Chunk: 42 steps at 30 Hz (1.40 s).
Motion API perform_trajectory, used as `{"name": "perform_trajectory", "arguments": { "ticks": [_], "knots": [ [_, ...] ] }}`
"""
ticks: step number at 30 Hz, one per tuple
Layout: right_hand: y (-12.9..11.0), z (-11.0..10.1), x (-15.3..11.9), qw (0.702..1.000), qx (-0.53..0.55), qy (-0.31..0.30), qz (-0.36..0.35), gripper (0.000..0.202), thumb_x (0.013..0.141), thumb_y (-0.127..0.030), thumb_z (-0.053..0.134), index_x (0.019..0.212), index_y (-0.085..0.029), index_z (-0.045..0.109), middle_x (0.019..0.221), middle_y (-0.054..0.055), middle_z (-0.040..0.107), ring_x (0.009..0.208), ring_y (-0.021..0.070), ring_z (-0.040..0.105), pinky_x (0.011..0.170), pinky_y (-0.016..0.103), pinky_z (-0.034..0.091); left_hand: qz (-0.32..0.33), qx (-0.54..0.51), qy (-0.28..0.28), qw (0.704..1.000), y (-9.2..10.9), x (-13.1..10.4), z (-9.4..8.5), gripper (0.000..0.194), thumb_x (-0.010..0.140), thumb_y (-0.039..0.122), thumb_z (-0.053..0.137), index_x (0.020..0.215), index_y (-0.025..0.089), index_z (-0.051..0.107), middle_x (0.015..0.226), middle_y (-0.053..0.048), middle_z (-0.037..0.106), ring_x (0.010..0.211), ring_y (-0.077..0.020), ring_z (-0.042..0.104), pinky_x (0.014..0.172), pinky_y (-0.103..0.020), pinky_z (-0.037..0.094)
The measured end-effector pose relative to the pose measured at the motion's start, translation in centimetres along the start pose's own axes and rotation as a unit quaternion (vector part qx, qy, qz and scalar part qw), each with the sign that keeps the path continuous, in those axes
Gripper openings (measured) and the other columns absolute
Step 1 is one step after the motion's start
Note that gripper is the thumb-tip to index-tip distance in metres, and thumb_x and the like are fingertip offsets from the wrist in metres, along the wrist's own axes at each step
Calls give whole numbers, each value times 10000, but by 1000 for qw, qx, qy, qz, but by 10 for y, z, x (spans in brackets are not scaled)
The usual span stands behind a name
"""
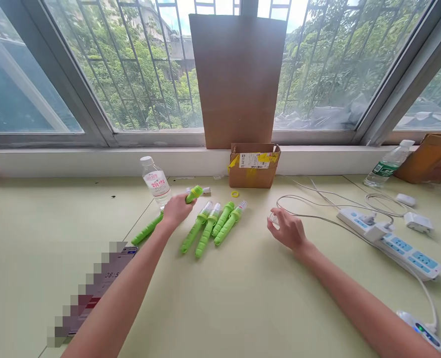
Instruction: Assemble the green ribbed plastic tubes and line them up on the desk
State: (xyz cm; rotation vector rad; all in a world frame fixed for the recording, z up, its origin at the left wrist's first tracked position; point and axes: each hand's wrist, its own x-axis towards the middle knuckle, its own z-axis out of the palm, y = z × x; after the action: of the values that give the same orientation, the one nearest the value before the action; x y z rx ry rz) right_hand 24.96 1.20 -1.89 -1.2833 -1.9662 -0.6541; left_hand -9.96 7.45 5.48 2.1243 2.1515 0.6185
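My left hand (176,211) is wrapped round a green tube (194,194) whose threaded top sticks out past the fingers. A ribbed green length (148,228) shows on the other side of this hand; whether it belongs to the same tube I cannot tell. My right hand (288,229) pinches a small clear cap (274,218) just above the table, partly hidden by the fingers. Between the hands lie several green ribbed tubes (207,231), most with clear caps on; one tube (223,219) shows a bare green top. A yellow ring (235,194) lies behind them.
A water bottle (156,183) stands behind my left hand. A cardboard box (254,169) is against the wall. On the right are a power strip (392,243), cables, chargers and another bottle (388,164). A phone (104,283) lies beneath my left forearm.
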Motion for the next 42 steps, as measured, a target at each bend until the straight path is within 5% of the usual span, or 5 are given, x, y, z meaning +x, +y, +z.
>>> {"name": "perform_trajectory", "arguments": {
  "ticks": [11,21,25,33,42],
  "knots": [
    [-16,-10,-7,998,22,-54,-32,123,710,-98,499,731,-180,589,733,30,603,674,152,497,576,262,312,-5,56,-32,998,21,62,50,475,814,329,495,1268,200,439,1232,-136,542,1048,-262,566,777,-310,443],
    [-26,-8,-8,998,30,-46,-1,134,715,-111,506,732,-179,619,642,11,593,599,137,484,534,265,279,3,50,-37,998,23,65,47,237,806,306,513,1003,190,575,1020,-129,657,961,-281,604,721,-314,431],
    [-30,-8,-6,998,55,-38,21,171,785,-136,494,881,-173,631,625,-5,596,579,126,511,525,255,295,-32,-171,27,984,46,36,29,343,797,345,541,1091,177,490,939,-91,672,717,-184,621,628,-270,435],
    [-58,-17,6,997,66,1,-36,364,859,-278,521,1209,-177,508,942,64,657,591,114,547,535,252,351,-48,-545,-204,812,101,-73,11,448,708,466,660,1013,186,489,831,-19,656,352,-19,347,383,-210,367],
    [-60,-18,6,995,59,-34,-72,175,879,-220,461,965,-171,605,698,35,628,578,134,534,545,269,318,55,-454,-255,852,115,-100,13,355,774,520,546,702,177,607,448,61,340,361,-73,368,355,-220,306]
  ]
}}
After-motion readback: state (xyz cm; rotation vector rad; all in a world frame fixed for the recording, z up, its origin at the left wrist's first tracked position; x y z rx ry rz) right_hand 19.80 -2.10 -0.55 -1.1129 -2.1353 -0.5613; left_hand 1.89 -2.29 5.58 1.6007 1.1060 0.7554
